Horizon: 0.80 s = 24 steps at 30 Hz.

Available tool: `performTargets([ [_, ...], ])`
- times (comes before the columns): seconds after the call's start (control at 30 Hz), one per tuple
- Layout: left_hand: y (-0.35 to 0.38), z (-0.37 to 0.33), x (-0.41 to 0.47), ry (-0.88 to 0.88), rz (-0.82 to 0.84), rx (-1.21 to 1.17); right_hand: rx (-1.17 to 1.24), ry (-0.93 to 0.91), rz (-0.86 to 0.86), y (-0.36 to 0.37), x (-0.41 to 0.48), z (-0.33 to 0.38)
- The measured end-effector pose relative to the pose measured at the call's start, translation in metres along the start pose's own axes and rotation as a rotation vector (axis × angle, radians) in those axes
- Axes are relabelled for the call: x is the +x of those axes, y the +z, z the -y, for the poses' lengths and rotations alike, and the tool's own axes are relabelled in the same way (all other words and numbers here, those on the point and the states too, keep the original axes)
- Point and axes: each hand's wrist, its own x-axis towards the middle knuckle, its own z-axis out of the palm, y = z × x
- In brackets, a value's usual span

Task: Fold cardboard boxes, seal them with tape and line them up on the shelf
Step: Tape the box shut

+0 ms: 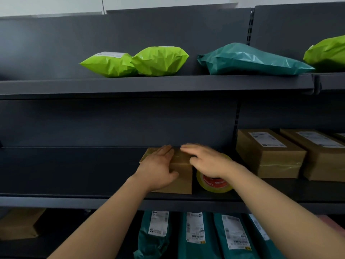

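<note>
Fingers of my left hand lie straight and flat across the top of the small brown cardboard box, with the thumb against its front face, so that hand presses rather than grips. My right hand is spread too, its blurred fingertips over the box's far top edge and its palm above the roll of clear packing tape with a red core; whether it touches either one I cannot tell. The box sits straight under both hands, near the front lip of the dark grey metal middle shelf, and its long axis seems to run back toward the rear panel, though my hands hide much of the top. What matters next, I judge, is the side: the two labelled brown cardboard boxes it should join stand to its right, and the tape roll lies between, just beside the box. My left hand is better placed to slide it rightward, while my right is nearer the roll and should lift that away first. To the left the shelf runs on bare and smooth. Lime-green plastic mailers and a teal plastic mailer lie on the shelf above, and teal labelled mailers stand on the one below.
</note>
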Motion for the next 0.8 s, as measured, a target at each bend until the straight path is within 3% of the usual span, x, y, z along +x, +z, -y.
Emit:
performTargets([
  [0.27, 0.002, 0.064, -0.030, -0.004, -0.047, -0.042, -0.151, -0.054, -0.032, 0.007, -0.006, -0.001],
  [0.37, 0.001, 0.063, -0.029, 0.012, -0.069, -0.098, -0.235, -0.047, -0.061, 0.005, 0.000, 0.009],
  [0.53, 0.009, 0.053, -0.026, 0.082, -0.106, -0.008, -0.259, -0.079, 0.020, 0.029, 0.017, 0.034],
  [0.67, 0.007, 0.052, -0.027, 0.090, -0.131, 0.052, -0.355, -0.050, -0.027, 0.017, 0.006, 0.028],
  [0.8, 0.009, 0.051, -0.030, 0.020, -0.152, 0.064, -0.374, -0.031, -0.025, 0.002, -0.008, 0.021],
])
